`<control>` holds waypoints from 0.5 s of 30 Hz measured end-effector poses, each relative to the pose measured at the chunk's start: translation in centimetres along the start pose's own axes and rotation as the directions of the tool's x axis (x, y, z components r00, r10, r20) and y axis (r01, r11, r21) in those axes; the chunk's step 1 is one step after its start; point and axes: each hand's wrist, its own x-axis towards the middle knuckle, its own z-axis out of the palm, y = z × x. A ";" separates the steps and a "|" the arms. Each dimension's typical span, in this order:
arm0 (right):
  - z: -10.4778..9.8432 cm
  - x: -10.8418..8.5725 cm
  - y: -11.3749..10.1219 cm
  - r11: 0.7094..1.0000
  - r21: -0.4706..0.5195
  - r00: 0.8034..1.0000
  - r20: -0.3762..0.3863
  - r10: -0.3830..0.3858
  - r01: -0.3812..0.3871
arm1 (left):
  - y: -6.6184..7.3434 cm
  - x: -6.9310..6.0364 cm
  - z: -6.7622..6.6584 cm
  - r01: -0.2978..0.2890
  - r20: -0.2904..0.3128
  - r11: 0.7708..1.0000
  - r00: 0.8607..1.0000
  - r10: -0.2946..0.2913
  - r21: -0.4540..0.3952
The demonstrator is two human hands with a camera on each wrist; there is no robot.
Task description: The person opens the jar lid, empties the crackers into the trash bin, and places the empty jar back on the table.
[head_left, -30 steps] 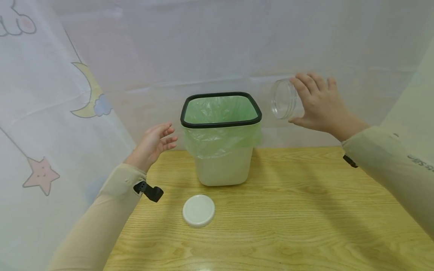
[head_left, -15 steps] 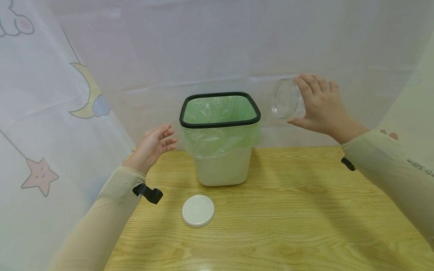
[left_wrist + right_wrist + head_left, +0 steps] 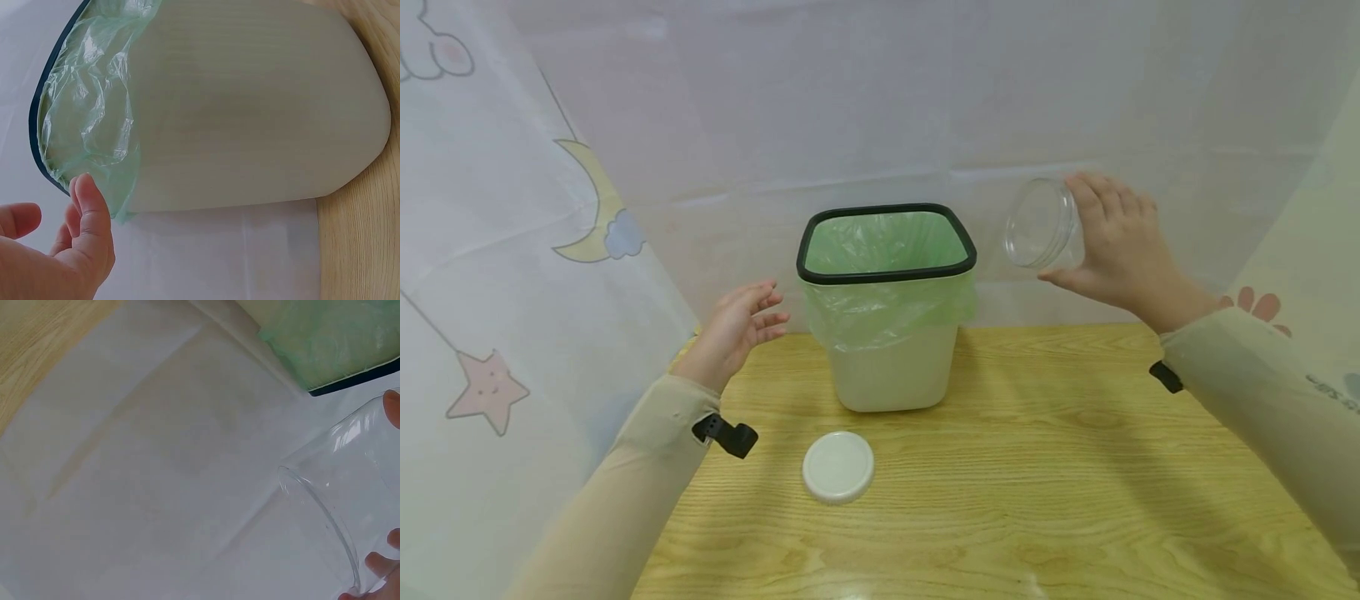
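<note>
My right hand (image 3: 1120, 246) grips a clear, see-through jar (image 3: 1036, 223) in the air, to the right of the bin. Its mouth faces left towards the bin, and nothing shows inside it. In the right wrist view, fingertips press on the sides of the jar (image 3: 359, 465). A cream bin (image 3: 895, 379) with a black rim and a green plastic liner (image 3: 887, 312) stands upright on the table. My left hand (image 3: 730, 333) hovers just left of the bin, fingers loosely bent and holding nothing. Its fingertips appear near the liner (image 3: 94, 100) in the left wrist view; contact cannot be told.
A round white lid (image 3: 838, 467) lies flat on the wooden table (image 3: 1037, 467), in front of the bin. Pale cloth (image 3: 850, 100) hangs close behind the bin. Another printed cloth (image 3: 497, 275), with a moon and star, closes off the left side.
My right hand has shifted slightly right and down with the jar, whose mouth turns a little more upward. My left hand has sunk slightly. Bin and lid stay put.
</note>
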 end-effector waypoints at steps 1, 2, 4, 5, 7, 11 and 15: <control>0.0 -0.1 -0.1 1.000 0.004 1.000 -0.004 0.010 -0.010 | 0.0 0.0 0.0 -0.003 0.004 1.000 1.000 0.003 0.015; 0.0 -0.1 -0.1 1.000 0.006 1.000 -0.007 0.020 -0.020 | -0.1 -0.1 0.0 -0.008 0.009 1.000 1.000 0.008 0.030; 0.1 -0.3 -0.2 0.999 0.012 0.999 -0.004 0.043 -0.043 | -0.1 -0.2 0.0 -0.016 0.017 0.999 1.000 0.015 0.047; 0.0 -0.4 -0.3 0.999 0.015 0.999 -0.003 0.052 -0.052 | -0.2 -0.2 0.0 -0.021 0.019 0.998 1.000 0.020 0.060; 0.0 -0.6 -0.4 0.997 0.020 0.998 0.005 0.068 -0.068 | -0.3 -0.3 0.0 -0.029 0.022 0.997 0.999 0.027 0.078; 0.0 -0.9 -0.6 0.996 0.032 0.996 0.017 0.087 -0.088 | -0.4 -0.5 0.0 -0.036 0.019 0.993 0.999 0.034 0.109; 0.0 -1.2 -0.8 0.995 0.034 0.995 0.015 0.097 -0.098 | -0.6 -0.6 0.0 -0.037 0.015 0.992 0.999 0.035 0.118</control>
